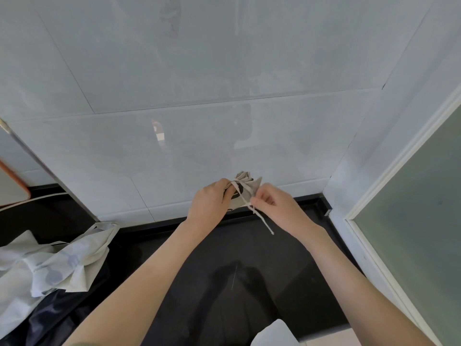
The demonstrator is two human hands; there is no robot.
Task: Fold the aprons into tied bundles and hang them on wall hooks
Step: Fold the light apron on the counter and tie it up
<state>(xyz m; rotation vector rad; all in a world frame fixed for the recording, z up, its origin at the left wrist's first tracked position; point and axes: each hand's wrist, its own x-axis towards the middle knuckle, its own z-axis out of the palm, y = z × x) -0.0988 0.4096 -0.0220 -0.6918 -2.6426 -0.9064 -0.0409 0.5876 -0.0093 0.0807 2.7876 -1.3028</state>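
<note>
Beige creased apron bundle (245,183), L hand (212,199) grip round it, R hand (273,204) pinching cord (264,223)

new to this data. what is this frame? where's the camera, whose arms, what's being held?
No robot here: one wide-angle camera worn on a person's head looks forward and down at their own bare arms. The left hand grips a small folded apron bundle, held up near the tiled wall; the right hand pinches its tie string, wrapped round the bundle with the free end dangling. Below is a dark countertop. At its left lies a heap of pale cloth with straps, probably more aprons.
</note>
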